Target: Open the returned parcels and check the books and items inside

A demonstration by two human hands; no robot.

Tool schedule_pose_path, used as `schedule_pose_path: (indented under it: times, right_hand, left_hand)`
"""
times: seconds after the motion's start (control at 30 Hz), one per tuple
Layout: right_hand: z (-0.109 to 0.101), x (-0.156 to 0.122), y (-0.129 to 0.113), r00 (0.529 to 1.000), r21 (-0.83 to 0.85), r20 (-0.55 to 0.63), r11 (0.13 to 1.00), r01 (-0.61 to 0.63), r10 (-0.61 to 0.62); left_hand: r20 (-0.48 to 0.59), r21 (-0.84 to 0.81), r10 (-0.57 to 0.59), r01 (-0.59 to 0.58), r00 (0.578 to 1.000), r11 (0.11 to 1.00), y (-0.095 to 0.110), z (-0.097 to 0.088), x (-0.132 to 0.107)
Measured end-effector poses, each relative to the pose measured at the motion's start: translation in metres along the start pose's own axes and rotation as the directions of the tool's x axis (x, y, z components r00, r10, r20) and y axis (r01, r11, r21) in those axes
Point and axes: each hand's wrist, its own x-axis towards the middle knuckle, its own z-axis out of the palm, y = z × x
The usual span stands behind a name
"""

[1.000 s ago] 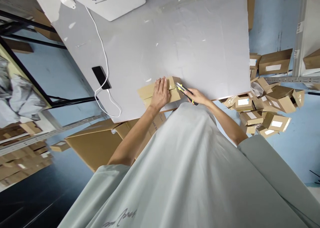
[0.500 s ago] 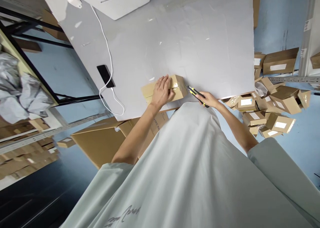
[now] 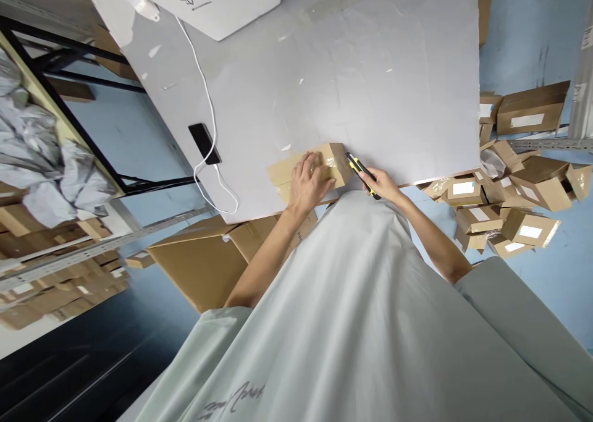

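Note:
A small brown cardboard box [image 3: 336, 157] with clear tape on its end lies near the front edge of the table, with a flap [image 3: 279, 168] spread out on its left. My left hand [image 3: 307, 184] is on top, its bent fingers gripping the box and covering its middle. In my right hand [image 3: 380, 184] is a black-and-yellow utility knife [image 3: 362, 174], its tip pointing up and left, close to the taped end of the box. I cannot tell whether the tip touches the cardboard.
On the grey table [image 3: 417, 101] lie a black phone-like device [image 3: 204, 143] with a white cable [image 3: 204, 79] and a white case [image 3: 231, 5]. A large open carton [image 3: 199, 267] stands below the left front edge. Opened small boxes [image 3: 532, 224] are heaped on the floor at right.
My left fingers have shifted and bent more over the box. The knife has turned a little steeper, its tip still by the taped end. The whole view has shifted slightly.

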Motion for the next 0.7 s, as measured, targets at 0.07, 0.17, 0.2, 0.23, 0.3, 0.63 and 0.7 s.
schedule_pose_path:
  times: [0.07, 0.17, 0.2, 0.23, 0.3, 0.63, 0.7]
  right_hand:
    - [-0.001, -0.001, -0.001, 1.000, 0.011, -0.005, 1.000, -0.010, 0.010]
    - [-0.004, -0.002, -0.002, 1.000, 0.009, 0.000, 1.000, -0.003, 0.003]
    - [-0.004, -0.002, -0.003, 1.000, 0.006, 0.006, 1.000, 0.004, -0.004]
    - [-0.005, -0.002, -0.004, 1.000, 0.000, 0.013, 1.000, 0.010, -0.010]
    - [-0.005, -0.003, -0.007, 0.999, -0.012, 0.028, 1.000, 0.021, -0.021]
    - [-0.005, -0.003, -0.016, 0.994, -0.113, 0.109, 0.993, 0.043, -0.030]
    - [-0.007, -0.004, -0.016, 0.994, -0.126, 0.109, 0.991, 0.039, -0.025]
  left_hand:
    - [0.009, -0.012, -0.002, 0.002, 1.000, 1.000, 0.002, 0.001, -0.003]
    - [0.020, -0.023, -0.012, 0.013, 1.000, 1.000, 0.005, 0.002, -0.010]
    - [0.020, -0.023, -0.024, 0.024, 1.000, 0.999, 0.006, 0.003, -0.012]
    - [0.017, -0.023, -0.040, 0.040, 0.999, 0.999, 0.007, 0.004, -0.014]
    - [0.018, -0.027, -0.073, 0.073, 0.997, 0.997, 0.010, 0.008, -0.018]
    - [0.045, 0.004, -0.143, 0.143, 0.989, 0.990, 0.029, 0.004, -0.025]
    - [0.034, 0.004, -0.180, 0.180, 0.983, 0.984, 0.028, 0.000, -0.024]
